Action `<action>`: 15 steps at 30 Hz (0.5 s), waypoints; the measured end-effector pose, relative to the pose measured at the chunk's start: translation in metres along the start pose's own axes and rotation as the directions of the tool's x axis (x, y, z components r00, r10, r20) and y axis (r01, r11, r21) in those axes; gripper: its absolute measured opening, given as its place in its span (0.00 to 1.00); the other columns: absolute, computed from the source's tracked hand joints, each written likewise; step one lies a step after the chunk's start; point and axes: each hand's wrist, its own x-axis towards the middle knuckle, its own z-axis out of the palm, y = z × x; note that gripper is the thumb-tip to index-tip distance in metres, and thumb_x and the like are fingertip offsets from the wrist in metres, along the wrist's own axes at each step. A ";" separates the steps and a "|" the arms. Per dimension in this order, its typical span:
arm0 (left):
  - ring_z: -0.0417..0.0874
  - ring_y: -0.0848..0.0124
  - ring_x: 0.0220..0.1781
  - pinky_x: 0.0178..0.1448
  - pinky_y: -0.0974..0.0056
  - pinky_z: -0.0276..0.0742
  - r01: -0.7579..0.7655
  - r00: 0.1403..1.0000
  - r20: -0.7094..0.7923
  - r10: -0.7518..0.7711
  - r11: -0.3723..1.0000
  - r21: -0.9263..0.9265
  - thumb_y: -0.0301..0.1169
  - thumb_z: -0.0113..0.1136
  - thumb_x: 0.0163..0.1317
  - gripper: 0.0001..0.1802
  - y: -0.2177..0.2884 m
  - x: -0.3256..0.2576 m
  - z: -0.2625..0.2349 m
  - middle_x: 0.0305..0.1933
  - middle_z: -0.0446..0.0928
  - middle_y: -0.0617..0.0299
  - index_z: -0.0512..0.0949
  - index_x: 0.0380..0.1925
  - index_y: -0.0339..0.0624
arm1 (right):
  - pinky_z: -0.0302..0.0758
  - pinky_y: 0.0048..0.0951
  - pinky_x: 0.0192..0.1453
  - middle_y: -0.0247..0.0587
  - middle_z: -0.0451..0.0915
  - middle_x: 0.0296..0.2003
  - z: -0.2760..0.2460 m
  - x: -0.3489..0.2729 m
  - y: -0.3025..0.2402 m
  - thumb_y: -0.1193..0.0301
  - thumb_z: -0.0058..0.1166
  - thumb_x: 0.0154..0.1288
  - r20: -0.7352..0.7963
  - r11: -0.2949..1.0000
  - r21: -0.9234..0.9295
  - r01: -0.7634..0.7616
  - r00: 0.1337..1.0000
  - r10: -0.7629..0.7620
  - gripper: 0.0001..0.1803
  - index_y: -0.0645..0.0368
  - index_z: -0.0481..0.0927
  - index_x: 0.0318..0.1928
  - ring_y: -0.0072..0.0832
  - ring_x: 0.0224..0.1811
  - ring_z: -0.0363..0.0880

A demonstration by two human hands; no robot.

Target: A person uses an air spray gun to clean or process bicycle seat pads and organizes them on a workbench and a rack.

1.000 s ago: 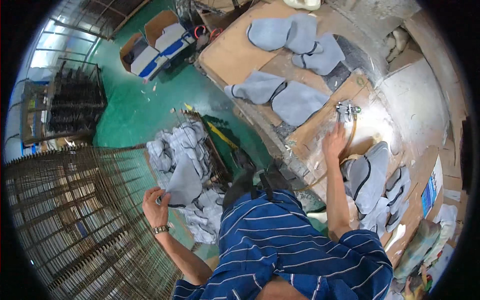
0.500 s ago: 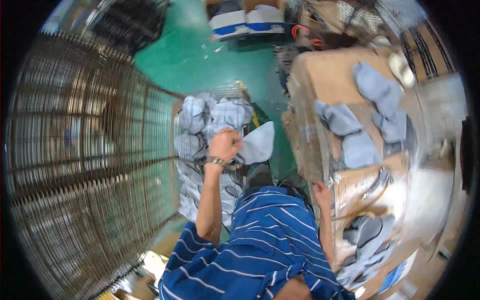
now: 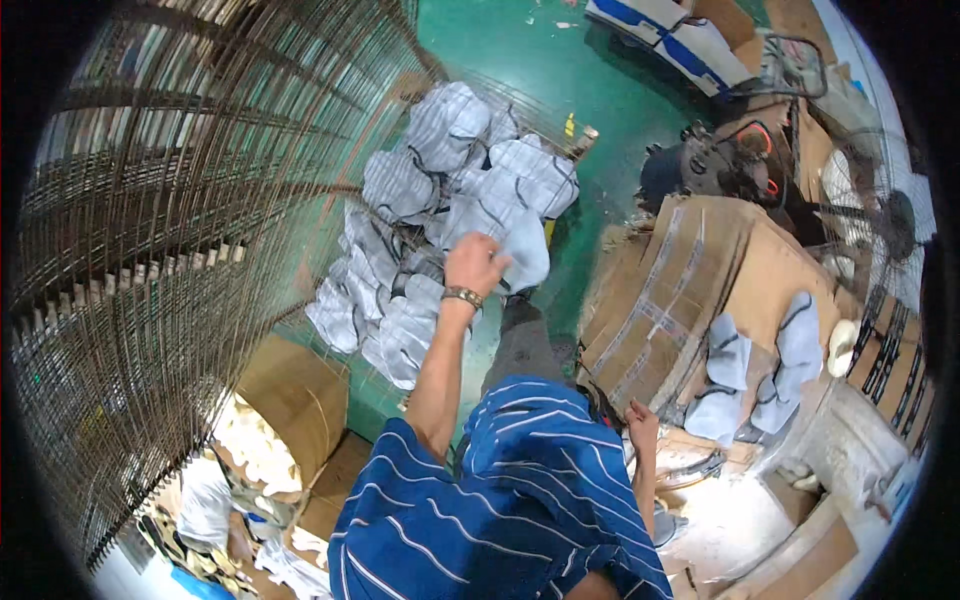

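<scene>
My left hand is closed on the near edge of a light grey cloth piece with a rounded end, shaped like a shoe upper. It hangs over a pile of similar grey pieces with dark trim, which lies in a low wire-sided rack on the floor. My right hand is at my right side, beside the cardboard box, its fingers curled in. Whatever they hold, if anything, is hidden. More grey pieces rest in pairs on the box at my right.
A tall rack of thin metal rods stands at the left. To the right is a large taped cardboard box, with a fan beyond it. Blue-and-white boxes sit at the far side. An open carton of pale pieces is at lower left.
My view and body have turned, so the rack and pile appear shifted. The left hand still holds the cloth piece, which now overlaps the pile in view. The right hand stays low at my side.
</scene>
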 end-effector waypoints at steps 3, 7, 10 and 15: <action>0.84 0.53 0.52 0.56 0.52 0.80 0.074 0.976 -0.205 -0.073 0.997 -0.004 0.40 0.76 0.51 0.15 -0.056 0.033 -0.025 0.46 0.85 0.55 0.89 0.36 0.46 | 0.82 0.29 0.49 0.49 0.88 0.48 0.006 0.021 -0.010 0.68 0.63 0.72 0.065 0.999 0.014 -0.030 0.997 0.029 0.24 0.72 0.80 0.62 0.28 0.44 0.87; 0.82 0.54 0.52 0.61 0.48 0.77 0.145 0.850 -0.526 -0.033 0.974 0.174 0.38 0.74 0.53 0.13 -0.127 0.072 -0.048 0.46 0.84 0.56 0.89 0.36 0.45 | 0.79 0.26 0.41 0.43 0.87 0.43 0.018 0.040 -0.021 0.68 0.62 0.74 0.140 0.995 -0.018 -0.095 0.985 0.096 0.22 0.72 0.81 0.61 0.24 0.38 0.83; 0.80 0.54 0.53 0.59 0.48 0.75 0.214 0.714 -0.699 0.046 0.936 0.280 0.39 0.72 0.55 0.12 -0.185 0.101 -0.030 0.44 0.82 0.57 0.89 0.36 0.46 | 0.72 0.24 0.34 0.33 0.83 0.33 0.030 0.042 -0.034 0.67 0.60 0.75 0.181 0.976 -0.067 -0.205 0.960 0.214 0.19 0.70 0.83 0.57 0.18 0.31 0.76; 0.82 0.54 0.48 0.58 0.48 0.76 0.440 0.804 -0.567 -0.181 0.822 0.362 0.40 0.66 0.64 0.12 -0.319 0.157 0.078 0.43 0.82 0.58 0.88 0.38 0.45 | 0.78 0.30 0.45 0.41 0.87 0.35 0.049 0.043 -0.055 0.66 0.61 0.71 0.227 0.972 -0.104 -0.211 0.946 0.230 0.18 0.69 0.86 0.52 0.27 0.38 0.84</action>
